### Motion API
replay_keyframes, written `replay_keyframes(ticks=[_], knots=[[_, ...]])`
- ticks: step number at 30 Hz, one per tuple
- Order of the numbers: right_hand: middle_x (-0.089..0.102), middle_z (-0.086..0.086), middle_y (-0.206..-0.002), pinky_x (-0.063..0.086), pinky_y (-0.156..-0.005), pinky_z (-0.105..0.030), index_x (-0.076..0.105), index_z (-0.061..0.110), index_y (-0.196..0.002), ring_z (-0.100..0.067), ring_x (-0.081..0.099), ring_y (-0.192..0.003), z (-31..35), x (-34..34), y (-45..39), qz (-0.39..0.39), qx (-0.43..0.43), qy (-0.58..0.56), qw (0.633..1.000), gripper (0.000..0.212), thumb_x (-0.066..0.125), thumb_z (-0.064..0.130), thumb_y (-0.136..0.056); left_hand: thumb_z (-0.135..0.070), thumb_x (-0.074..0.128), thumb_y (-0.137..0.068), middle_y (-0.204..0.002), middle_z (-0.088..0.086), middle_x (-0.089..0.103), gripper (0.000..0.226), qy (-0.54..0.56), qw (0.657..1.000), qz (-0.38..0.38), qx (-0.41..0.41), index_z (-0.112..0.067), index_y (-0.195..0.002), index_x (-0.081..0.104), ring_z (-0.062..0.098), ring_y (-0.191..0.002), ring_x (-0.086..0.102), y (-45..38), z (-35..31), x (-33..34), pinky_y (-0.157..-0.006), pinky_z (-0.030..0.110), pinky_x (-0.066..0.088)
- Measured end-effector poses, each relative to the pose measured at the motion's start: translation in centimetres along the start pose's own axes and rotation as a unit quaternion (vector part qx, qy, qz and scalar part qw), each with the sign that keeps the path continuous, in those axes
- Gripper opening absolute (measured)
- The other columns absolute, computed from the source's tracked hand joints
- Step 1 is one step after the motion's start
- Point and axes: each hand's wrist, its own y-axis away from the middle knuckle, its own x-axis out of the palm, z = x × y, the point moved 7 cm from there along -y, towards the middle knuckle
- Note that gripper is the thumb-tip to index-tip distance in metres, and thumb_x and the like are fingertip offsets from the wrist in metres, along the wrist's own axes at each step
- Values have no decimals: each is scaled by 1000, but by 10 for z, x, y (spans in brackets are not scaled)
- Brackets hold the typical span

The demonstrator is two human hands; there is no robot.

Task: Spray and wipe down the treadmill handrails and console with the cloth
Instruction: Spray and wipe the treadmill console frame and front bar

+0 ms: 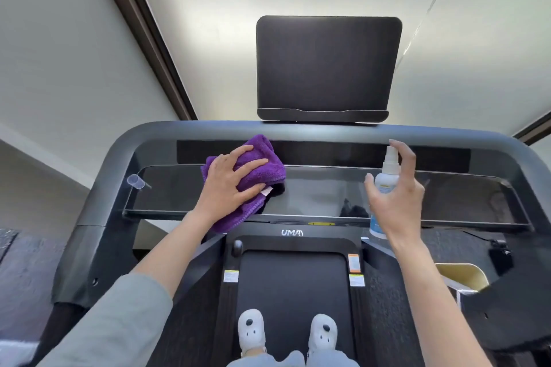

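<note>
A grey soft sleeve (113,328) covers the left forearm at the bottom of the view, and two white padded slippers (251,331) stand on the matte black treadmill belt (293,280). Above the belt runs the console (322,197), a long glossy black panel with rounded corners, framed by the smooth dark grey handrail (298,129) that curves around it. The left hand (229,183) lies flat with spread fingers on a bunched purple cloth (259,170) of fluffy microfibre, pressing it onto the left half of the console. Right of the cloth, over the console's right half, the right hand (396,197) grips a slim white plastic spray bottle (386,176), index finger arched over its nozzle. A small clear cylindrical cap (136,181) lies at the console's left end. Above the handrail stands a dark rectangular screen (326,65) with rounded corners.
</note>
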Motion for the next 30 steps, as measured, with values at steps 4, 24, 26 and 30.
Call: replay_keyframes(ticks=[4,24,26,30], knots=[[54,-2,-71,48,-60,-27,34,33,-138,-25,55,-59,26,19,5,1,-11,-19,1000,68,66,1,-88,-68,64,-73,-147,5,31,66,-23,999,-19,-26,-42,-133,54,22,-133,34,9,6,0,-108,39,25],[50,3,-77,28,-52,-24,32,36,-118,-11,43,-53,85,25,-110,-117,-29,-15,993,55,49,0,-79,-61,67,-75,-142,7,41,76,-45,993,-59,-97,-44,-144,39,26,-127,42,6,-2,1,-103,43,36],[43,2,-65,29,-48,-17,33,35,-120,-14,41,-51,83,23,-110,-107,-34,-6,994,56,49,0,-80,-62,67,-74,-139,7,43,77,-51,993,-58,-94,-43,-144,39,26,-125,43,7,-1,2,-103,42,36],[33,4,-54,33,-49,-18,38,26,-128,-18,37,-47,77,21,-99,-69,-35,9,997,57,51,-2,-81,-53,71,-72,-129,8,47,75,-84,988,-54,-116,-40,-141,45,28,-108,50,2,-3,4,-95,41,40]])
